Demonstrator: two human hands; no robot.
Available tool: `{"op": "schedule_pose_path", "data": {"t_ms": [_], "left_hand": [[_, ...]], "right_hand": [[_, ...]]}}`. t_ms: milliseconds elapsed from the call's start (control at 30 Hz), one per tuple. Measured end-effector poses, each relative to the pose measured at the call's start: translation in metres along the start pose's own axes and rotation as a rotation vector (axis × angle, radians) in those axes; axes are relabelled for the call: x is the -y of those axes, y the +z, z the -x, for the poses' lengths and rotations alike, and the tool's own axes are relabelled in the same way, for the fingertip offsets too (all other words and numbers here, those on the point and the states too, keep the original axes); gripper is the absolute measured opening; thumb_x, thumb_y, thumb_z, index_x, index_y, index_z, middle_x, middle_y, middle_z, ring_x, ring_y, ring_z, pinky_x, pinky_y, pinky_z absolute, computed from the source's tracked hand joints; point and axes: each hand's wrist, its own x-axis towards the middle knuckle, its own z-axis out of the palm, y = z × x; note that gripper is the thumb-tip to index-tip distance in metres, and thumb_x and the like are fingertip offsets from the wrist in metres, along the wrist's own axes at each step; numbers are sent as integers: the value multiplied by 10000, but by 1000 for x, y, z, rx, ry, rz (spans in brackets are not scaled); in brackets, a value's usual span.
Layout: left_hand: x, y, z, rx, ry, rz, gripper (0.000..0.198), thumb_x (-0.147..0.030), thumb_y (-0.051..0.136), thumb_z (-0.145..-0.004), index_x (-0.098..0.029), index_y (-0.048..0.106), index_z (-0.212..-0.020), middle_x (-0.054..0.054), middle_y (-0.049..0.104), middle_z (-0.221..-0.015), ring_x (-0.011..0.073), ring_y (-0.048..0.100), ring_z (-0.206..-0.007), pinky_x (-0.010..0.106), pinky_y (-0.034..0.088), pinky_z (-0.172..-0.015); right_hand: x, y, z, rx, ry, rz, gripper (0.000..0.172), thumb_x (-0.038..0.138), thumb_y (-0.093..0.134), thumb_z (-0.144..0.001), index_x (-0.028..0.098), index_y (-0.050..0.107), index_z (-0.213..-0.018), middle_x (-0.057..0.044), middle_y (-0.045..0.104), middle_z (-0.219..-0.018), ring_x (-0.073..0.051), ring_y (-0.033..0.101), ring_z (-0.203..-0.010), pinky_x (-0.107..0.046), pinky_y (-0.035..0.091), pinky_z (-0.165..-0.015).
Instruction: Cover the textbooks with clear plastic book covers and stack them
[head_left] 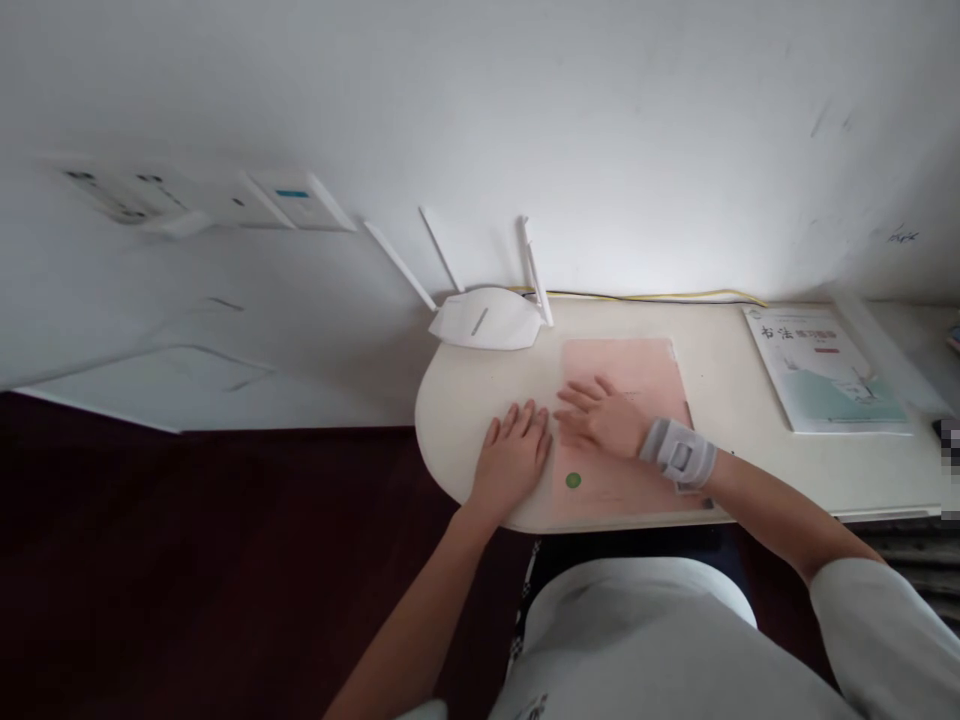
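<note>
A pink booklet with a green round mark near its lower left corner lies flat on the cream tabletop. My right hand rests on the booklet, fingers spread and pointing left; a grey band circles that wrist. Just left of the booklet, my left hand lies palm down on the tabletop with its fingers stretched out. Neither hand grips anything. Part of the booklet is covered by my right hand and wrist.
A white router with raised antennas stands at the back against the wall. A yellow cable runs along the wall. To the right lies a workbook with a white and green cover. Wall sockets are at upper left. The table's left end is rounded.
</note>
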Motion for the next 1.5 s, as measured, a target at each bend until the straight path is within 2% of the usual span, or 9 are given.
{"op": "schedule_pose_path", "data": {"t_ms": [133, 300, 533, 800, 1033, 1167, 1300, 1367, 1500], "left_hand": [[-3, 2, 6, -20, -19, -54, 488, -329, 230, -922, -178, 470, -1320, 96, 435, -1400, 307, 348, -1312, 518, 267, -1047], [-6, 1, 8, -30, -36, -50, 486, -281, 229, -921, -150, 452, -1332, 108, 385, -1429, 326, 322, -1322, 549, 245, -1045], [-21, -4, -15, 61, 229, 39, 478, -214, 229, -912, -144, 438, -1335, 76, 431, -1405, 213, 331, -1331, 435, 250, -1084], [-32, 2, -14, 59, 194, -20, 483, -331, 249, -940, -126, 435, -1337, 115, 433, -1394, 263, 342, -1321, 499, 230, -1073], [-36, -2, -13, 94, 170, -39, 483, -324, 235, -943, -136, 425, -1344, 89, 387, -1426, 243, 327, -1332, 489, 237, -1079], [-30, -7, -7, 126, 154, -59, 493, -329, 225, -940, -120, 436, -1334, 81, 380, -1430, 235, 320, -1336, 478, 246, -1079], [-10, -9, 12, 123, 96, -76, 499, -330, 235, -927, -125, 449, -1328, 91, 407, -1413, 247, 340, -1325, 481, 269, -1064], [5, -9, 23, 105, 62, -76, 498, -327, 238, -919, -139, 454, -1326, 97, 425, -1401, 255, 354, -1317, 493, 285, -1050], [26, -11, 36, 52, 8, -56, 495, -318, 251, -900, -128, 499, -1284, 115, 462, -1373, 301, 362, -1305, 544, 296, -1029]], "right_hand": [[2, 12, -16, -12, -36, -6, 377, 398, 326, -944, 180, 516, -1186, -124, 503, -1276, -256, 391, -1233, -531, 254, -1011], [-28, 12, 4, -44, 84, -7, 360, 373, 326, -941, 140, 537, -1115, -141, 507, -1237, -271, 392, -1203, -501, 280, -970], [-36, 5, 10, 27, -5, 55, 305, 254, 358, -923, 140, 531, -1147, -145, 508, -1215, -266, 398, -1179, -461, 314, -929], [-36, -24, -29, 255, -225, 254, 263, 196, 385, -916, 224, 621, -1030, -64, 626, -1027, -194, 524, -956, -327, 366, -803], [-40, -51, -28, 281, -292, 377, 205, 208, 470, -849, 204, 675, -867, -92, 608, -1047, -263, 498, -1033, -385, 361, -828], [-52, -89, 14, 162, -231, 327, 147, 200, 543, -782, 172, 649, -879, -83, 618, -989, -238, 514, -1002, -417, 309, -933], [-73, -115, 101, -91, -72, 302, 191, 133, 451, -811, 173, 624, -882, -62, 644, -916, -203, 546, -935, -419, 318, -961], [-86, -104, 150, -211, 22, 269, 231, 156, 404, -859, 179, 624, -927, -76, 643, -1009, -205, 542, -1002, -411, 352, -955], [-109, -43, 226, -267, 211, 237, 329, 198, 325, -922, 172, 636, -1025, -100, 638, -1115, -216, 548, -1073, -381, 451, -886]]}}
